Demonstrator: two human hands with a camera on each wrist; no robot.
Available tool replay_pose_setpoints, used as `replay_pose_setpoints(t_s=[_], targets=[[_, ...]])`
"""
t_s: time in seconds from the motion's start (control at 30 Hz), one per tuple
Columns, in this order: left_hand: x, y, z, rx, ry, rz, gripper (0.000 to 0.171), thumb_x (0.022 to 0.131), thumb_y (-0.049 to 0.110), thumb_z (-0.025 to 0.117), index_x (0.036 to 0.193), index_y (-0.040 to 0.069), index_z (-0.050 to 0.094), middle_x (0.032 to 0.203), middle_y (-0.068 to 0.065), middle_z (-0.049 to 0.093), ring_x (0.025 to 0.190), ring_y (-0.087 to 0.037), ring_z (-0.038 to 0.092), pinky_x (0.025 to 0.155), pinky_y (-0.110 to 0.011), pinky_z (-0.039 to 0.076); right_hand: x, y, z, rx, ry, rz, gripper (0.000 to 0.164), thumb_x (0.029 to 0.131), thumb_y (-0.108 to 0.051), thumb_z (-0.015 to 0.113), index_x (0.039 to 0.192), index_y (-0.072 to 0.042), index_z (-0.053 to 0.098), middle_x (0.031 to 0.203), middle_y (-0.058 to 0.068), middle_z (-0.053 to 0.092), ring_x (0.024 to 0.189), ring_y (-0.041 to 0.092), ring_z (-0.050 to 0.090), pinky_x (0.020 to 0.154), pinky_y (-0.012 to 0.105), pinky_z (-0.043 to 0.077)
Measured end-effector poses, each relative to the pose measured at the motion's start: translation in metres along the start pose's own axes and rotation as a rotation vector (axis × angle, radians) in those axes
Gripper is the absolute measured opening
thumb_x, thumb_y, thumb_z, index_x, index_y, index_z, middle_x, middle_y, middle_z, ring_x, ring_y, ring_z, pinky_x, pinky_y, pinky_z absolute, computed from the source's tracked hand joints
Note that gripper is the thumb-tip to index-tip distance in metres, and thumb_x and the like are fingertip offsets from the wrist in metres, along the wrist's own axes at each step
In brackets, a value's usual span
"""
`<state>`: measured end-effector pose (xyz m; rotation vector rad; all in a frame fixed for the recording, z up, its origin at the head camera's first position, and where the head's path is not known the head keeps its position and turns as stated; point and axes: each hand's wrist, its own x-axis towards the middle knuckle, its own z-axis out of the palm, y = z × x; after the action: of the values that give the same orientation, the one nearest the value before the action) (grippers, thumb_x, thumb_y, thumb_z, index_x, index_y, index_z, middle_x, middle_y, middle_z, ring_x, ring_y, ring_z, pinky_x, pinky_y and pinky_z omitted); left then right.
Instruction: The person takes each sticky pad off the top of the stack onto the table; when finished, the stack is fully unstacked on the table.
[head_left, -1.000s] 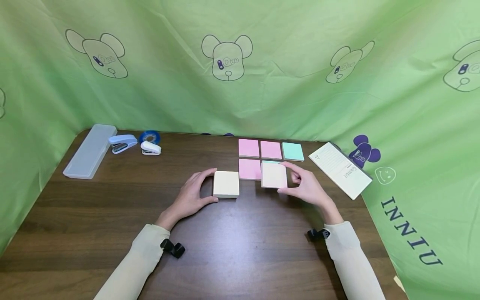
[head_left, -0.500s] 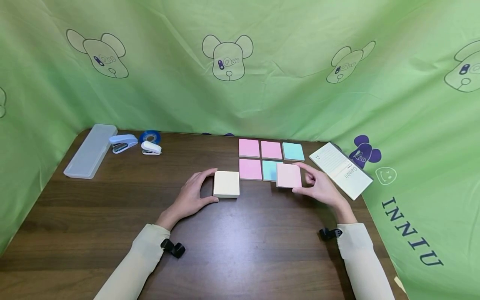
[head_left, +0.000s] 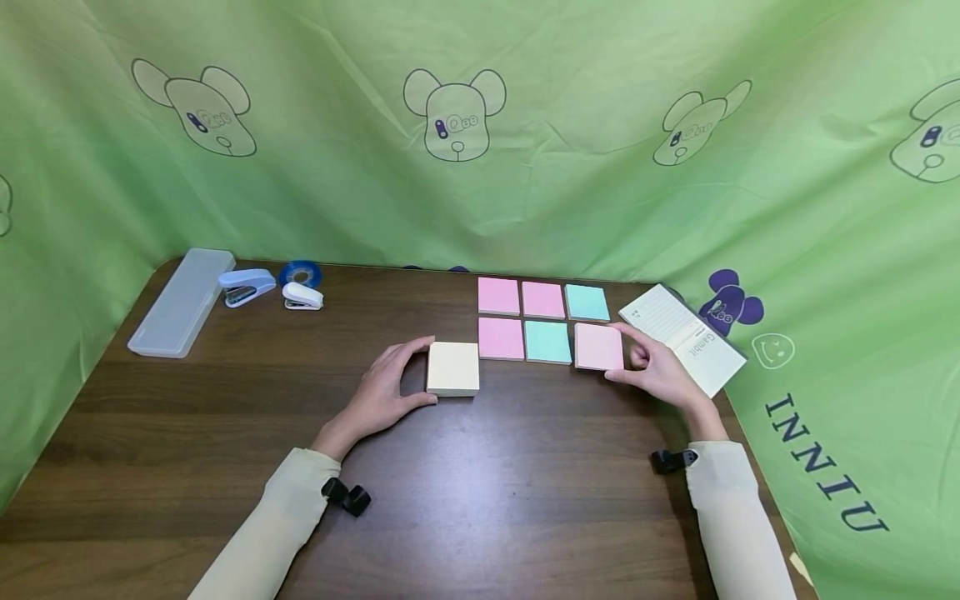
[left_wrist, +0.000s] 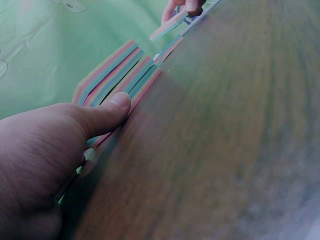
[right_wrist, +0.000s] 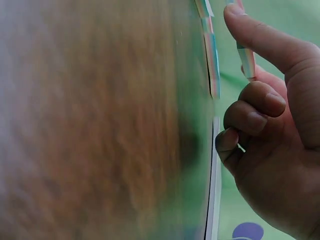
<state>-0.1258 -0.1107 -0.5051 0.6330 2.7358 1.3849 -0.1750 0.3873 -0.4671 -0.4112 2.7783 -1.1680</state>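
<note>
With thumb and fingers on opposite sides, my left hand [head_left: 378, 392] grips a stack of sticky note pads [head_left: 453, 367], cream on top. In the left wrist view the stack's edges [left_wrist: 117, 75] show pink, yellow and blue-green layers. My right hand [head_left: 656, 371] pinches one pink-topped sticky note pad [head_left: 597, 347] by its right side, raised off the table in the right wrist view. Left of it lie a teal pad [head_left: 547, 342] and a pink pad [head_left: 501, 338]. Behind them sit two pink pads [head_left: 498, 297] and another teal pad [head_left: 587, 302].
A notepad [head_left: 682, 337] lies slanted at the right, partly behind my right hand. At the back left are a translucent pencil case [head_left: 182, 304], a blue stapler [head_left: 247, 285], a white stapler [head_left: 302, 297] and a blue tape roll [head_left: 299, 273]. A green curtain [head_left: 480, 208] hangs behind the table.
My right hand has carried the pink-topped pad rightward, from over the front teal pad to beside it, uncovering the teal one. The left hand and its stack have stayed put.
</note>
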Motion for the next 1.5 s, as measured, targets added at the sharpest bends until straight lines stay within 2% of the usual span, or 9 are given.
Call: replay_pose_setpoints(t_s=[0.13,0.43,0.7,0.9,1.23,1.5], targets=[[0.0,0.0,0.0,-0.001,-0.002,0.002,0.095,0.089,0.019,0.097,0.169,0.019,0.045,0.162,-0.005,0.058,0.152,-0.032,0.047,0.124,-0.061,0.037,0.0,0.004,-0.002,-0.039,-0.014,0.014,0.084,0.088,-0.012,0.096,0.16,-0.004,0.054,0.078,-0.001,0.032,0.069,0.008,0.032,0.069,0.028,0.029],[0.0,0.001,0.001,-0.003,-0.002,-0.002,0.095,0.089,0.018,0.097,0.169,0.019,0.045,0.161,-0.006,0.058,0.151,-0.032,0.048,0.124,-0.061,0.037,0.004,0.002,-0.005,-0.168,-0.036,0.05,0.086,0.087,-0.021,0.098,0.158,-0.002,0.055,0.079,0.002,0.042,0.07,0.011,0.038,0.069,0.03,0.032],[0.0,0.0,0.001,0.002,-0.003,-0.001,0.095,0.089,0.018,0.097,0.168,0.018,0.045,0.161,-0.006,0.058,0.151,-0.032,0.047,0.125,-0.061,0.036,0.005,0.0,-0.004,-0.184,-0.045,0.094,0.092,0.085,-0.024,0.1,0.16,-0.002,0.052,0.082,0.003,0.045,0.072,0.012,0.041,0.072,0.033,0.035],[0.0,0.0,0.001,0.001,-0.004,-0.004,0.095,0.089,0.019,0.097,0.169,0.019,0.045,0.161,-0.006,0.058,0.152,-0.032,0.047,0.125,-0.062,0.036,0.004,0.0,-0.003,-0.148,-0.026,0.15,0.085,0.083,-0.024,0.101,0.149,0.003,0.054,0.085,0.004,0.044,0.075,0.016,0.043,0.072,0.032,0.036],[0.0,0.001,0.0,0.0,-0.009,-0.014,0.095,0.09,0.019,0.096,0.169,0.02,0.044,0.162,-0.005,0.057,0.153,-0.032,0.046,0.126,-0.061,0.034,0.009,0.004,-0.001,-0.166,-0.04,0.1,0.082,0.091,-0.02,0.095,0.157,0.003,0.051,0.08,0.003,0.045,0.072,0.017,0.042,0.069,0.032,0.035],[0.0,0.0,0.001,0.003,-0.006,-0.008,0.095,0.089,0.019,0.097,0.169,0.019,0.045,0.162,-0.005,0.057,0.152,-0.032,0.047,0.125,-0.06,0.036,0.01,0.004,0.001,-0.182,-0.033,0.098,0.081,0.094,-0.022,0.091,0.161,0.0,0.05,0.077,0.002,0.045,0.07,0.017,0.041,0.067,0.033,0.033]])
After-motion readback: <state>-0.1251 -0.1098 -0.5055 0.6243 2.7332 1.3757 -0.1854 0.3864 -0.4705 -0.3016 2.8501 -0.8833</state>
